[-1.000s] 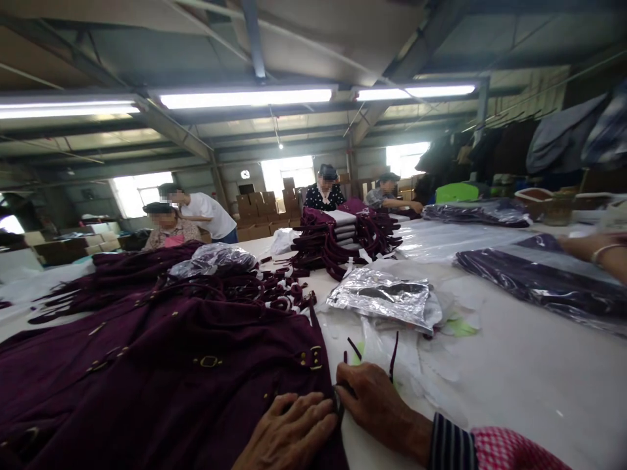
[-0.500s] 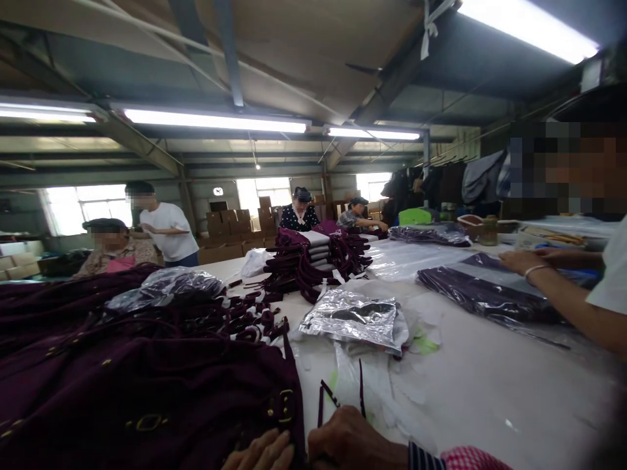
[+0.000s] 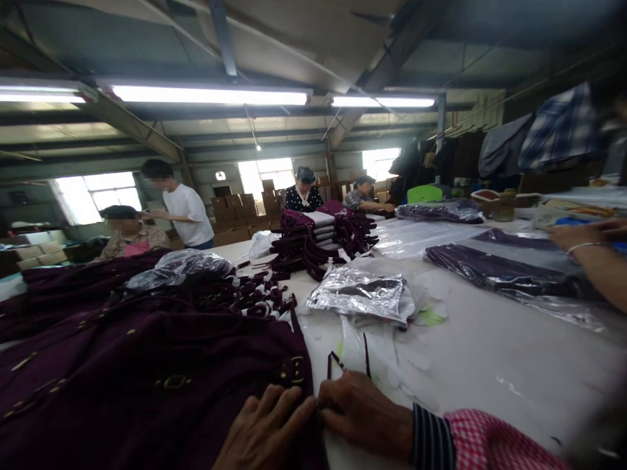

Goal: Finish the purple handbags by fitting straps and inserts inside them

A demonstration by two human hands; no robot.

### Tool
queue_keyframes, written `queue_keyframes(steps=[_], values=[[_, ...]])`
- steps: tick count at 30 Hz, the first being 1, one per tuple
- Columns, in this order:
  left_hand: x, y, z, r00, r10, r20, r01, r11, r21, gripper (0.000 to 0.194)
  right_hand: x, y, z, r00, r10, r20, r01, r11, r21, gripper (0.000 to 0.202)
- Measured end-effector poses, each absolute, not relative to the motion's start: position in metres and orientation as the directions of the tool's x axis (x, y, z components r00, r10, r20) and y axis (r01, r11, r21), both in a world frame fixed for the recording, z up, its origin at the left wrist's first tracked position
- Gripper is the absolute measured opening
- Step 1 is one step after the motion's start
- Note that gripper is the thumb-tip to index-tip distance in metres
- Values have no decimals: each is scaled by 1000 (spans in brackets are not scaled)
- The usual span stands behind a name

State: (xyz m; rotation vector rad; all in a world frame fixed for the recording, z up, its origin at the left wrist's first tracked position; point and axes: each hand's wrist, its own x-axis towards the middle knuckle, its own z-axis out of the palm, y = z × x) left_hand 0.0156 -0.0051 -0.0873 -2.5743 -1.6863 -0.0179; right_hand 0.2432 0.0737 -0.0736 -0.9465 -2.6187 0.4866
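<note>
A dark purple fabric piece (image 3: 147, 391) with gold-coloured buckles and studs, looking like a bag, spreads over the lower left of the table. My left hand (image 3: 267, 424) rests flat on its right part, fingers stretched toward the edge. Just right of that edge is my right hand (image 3: 365, 414), its fingers curled and closed low over the tabletop. What they pinch, if anything, is hidden beneath them. Narrow dark strips (image 3: 367, 356) stick out beyond the knuckles; whether the hand holds them I cannot tell.
Ahead lie a crinkled clear plastic packet (image 3: 360, 294), a tall stack of purple bags (image 3: 313, 238) and a heap of dark straps (image 3: 262, 294). At right, a co-worker's hand (image 3: 582, 235) is beside plastic-wrapped purple goods (image 3: 494, 267). Several people are farther back.
The view has tilted down, so both hands show more fully. My left hand's fingers reach closer to my right hand. The co-worker at right has moved mostly out of view.
</note>
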Motion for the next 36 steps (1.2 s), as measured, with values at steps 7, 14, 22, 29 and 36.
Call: queue_keyframes(steps=[7, 14, 22, 29, 36], values=[[37, -4, -57, 333, 943, 28, 940, -329, -85, 81, 247, 82, -75, -745, 615, 259, 343, 686, -642, 11], [29, -3, -63, 317, 946, 70, 944, -308, -114, 78, 257, 85, -62, -868, 470, 160, 215, 647, -732, 11], [28, 2, -65, 304, 952, 47, 948, -297, -113, 74, 256, 82, -65, -882, 442, 160, 231, 703, -673, 10], [26, 4, -70, 289, 954, 77, 956, -283, -82, 73, 252, 70, -74, -814, 539, 217, 300, 710, -637, 9], [44, -30, -21, 334, 941, 60, 910, -338, 239, 39, 249, 77, -80, -715, 648, 263, 409, 692, -595, 13]])
